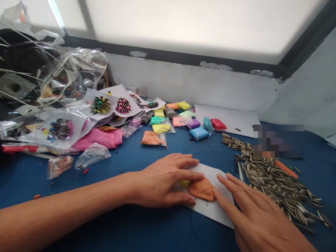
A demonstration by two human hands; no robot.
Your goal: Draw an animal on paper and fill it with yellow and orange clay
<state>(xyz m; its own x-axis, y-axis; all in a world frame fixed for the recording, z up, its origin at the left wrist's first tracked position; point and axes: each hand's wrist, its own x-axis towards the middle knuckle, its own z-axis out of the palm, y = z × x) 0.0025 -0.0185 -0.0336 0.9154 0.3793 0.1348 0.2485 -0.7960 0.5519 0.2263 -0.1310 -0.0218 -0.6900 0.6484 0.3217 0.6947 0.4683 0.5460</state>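
Fingers spread and gripping nothing, the right hand (258, 210) is closest, its index fingertip at the near-right edge of a flattened orange clay piece (201, 189). This soft, creased, rounded patch lies between both hands, slightly longer from side to side; the left hand (161, 182) is about as near, loosely open around its left side, holding it down lightly if at all. Beneath is smooth white paper (215, 210); beyond, striped, pointed seeds (273, 187) and shiny plastic packets (198, 133) rest on the blue table (126, 227).
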